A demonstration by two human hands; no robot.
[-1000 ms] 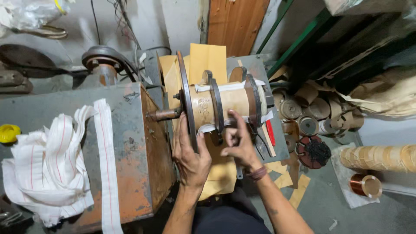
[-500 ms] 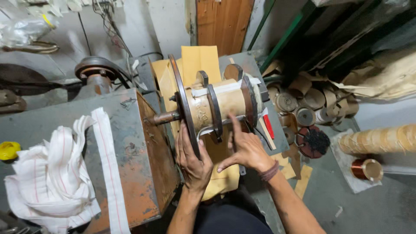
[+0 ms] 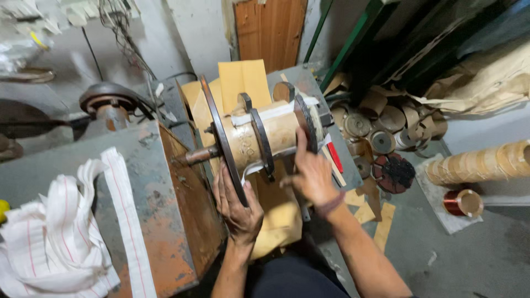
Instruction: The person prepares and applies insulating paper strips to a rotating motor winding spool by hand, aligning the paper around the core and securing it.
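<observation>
At the centre of the frame a paper-wrapped coil former (image 3: 265,138) sat on a horizontal shaft (image 3: 194,157) that came out of a rusty metal machine box (image 3: 138,215) at lower left. The left hand (image 3: 238,207) lay below the former, its fingers spread against the large dark disc flange (image 3: 220,138) at the shaft end; it cupped the rim rather than closing round it. The right hand (image 3: 312,174) pressed on the former's far end, thumb up along the smaller dark flange (image 3: 305,124), fingers curled loosely, clasping nothing fully. White tape (image 3: 273,112) ran across the top of the former. Tan sheets of insulating paper (image 3: 243,80) stood behind it. A heap of white cloth tape with red stripes (image 3: 61,232) lay on the box at lower left. Cardboard tubes (image 3: 408,118) were piled at right, and a spool of copper wire (image 3: 462,203) stood on the floor at lower right.
</observation>
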